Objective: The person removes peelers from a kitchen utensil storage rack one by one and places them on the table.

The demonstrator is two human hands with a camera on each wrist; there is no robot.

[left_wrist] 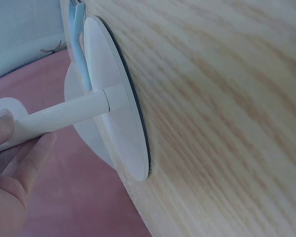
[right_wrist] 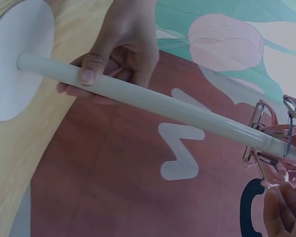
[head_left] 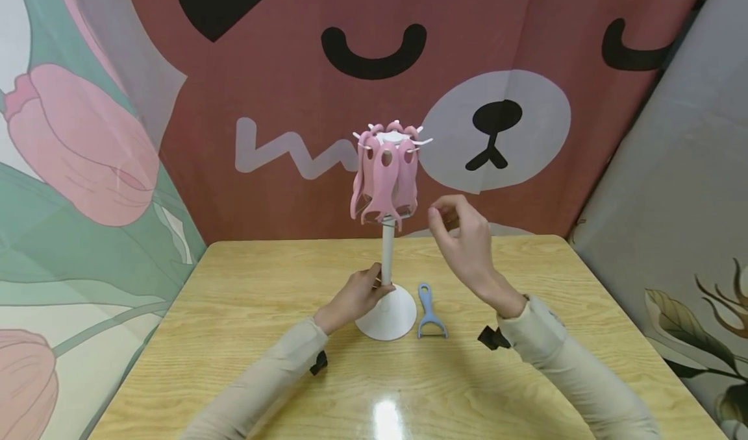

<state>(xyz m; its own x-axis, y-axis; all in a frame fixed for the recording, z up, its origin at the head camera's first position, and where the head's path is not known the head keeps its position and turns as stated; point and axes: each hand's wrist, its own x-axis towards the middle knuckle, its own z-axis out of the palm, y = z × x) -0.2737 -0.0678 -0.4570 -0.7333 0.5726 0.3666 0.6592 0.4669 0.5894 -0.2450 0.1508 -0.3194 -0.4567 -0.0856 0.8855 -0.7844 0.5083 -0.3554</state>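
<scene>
A white rack (head_left: 388,252) with a round base stands upright on the table. Around its top hang several pink Y-shaped peelers (head_left: 382,180), handles up on the hooks and blades down. My left hand (head_left: 356,297) grips the white pole (left_wrist: 64,118) low down, just above the base, thumb on one side and fingers on the other. Right of the peelers, my right hand (head_left: 464,239) is raised with loosely bent fingers, and nothing shows between them. In the right wrist view those fingers (right_wrist: 281,207) appear close to the peelers' metal blades (right_wrist: 256,118).
A blue peeler (head_left: 428,310) lies on the wooden table (head_left: 263,271), just right of the base (head_left: 386,317). Behind the table hangs a red-brown cloth (head_left: 280,89) with a cartoon face; printed cloths flank both sides. Black wrist straps (head_left: 493,338) show near the sleeves.
</scene>
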